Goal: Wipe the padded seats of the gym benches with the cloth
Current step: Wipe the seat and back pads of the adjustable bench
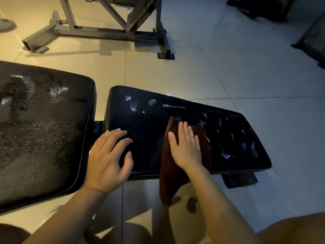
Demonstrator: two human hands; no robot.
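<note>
**Q:** Down on the bench, which pad are you wiping, and why is the other hand on it too?

**Me:** On the smaller padded seat (175, 131), the dark one on the right of the view. My right hand (186, 147) is pressing the brown cloth (168, 166) flat against the vinyl, fingers straight, palm down, so nothing is really clenched. I'm keeping it flat like that because I'm guessing a spread palm is pushing more cloth into the textured surface. The cloth's loose end is hanging off the near edge of the seat toward the floor (228, 67).

**Q:** And the left?

**Me:** My left hand (109, 155) is resting on the seat's left end, fingers loosely spread, gripping nothing. It's probably just bracing me while I'm leaning over.

**Q:** How far along?

**Me:** Pale streaks and smears are showing on the seat's far and right side, so I'd say that part is waiting for the cloth. The bigger back pad (38, 131) to the left is looking blotchy too; can't tell whether that's wet or dirty. A metal frame (109, 30) is standing further back.
</note>
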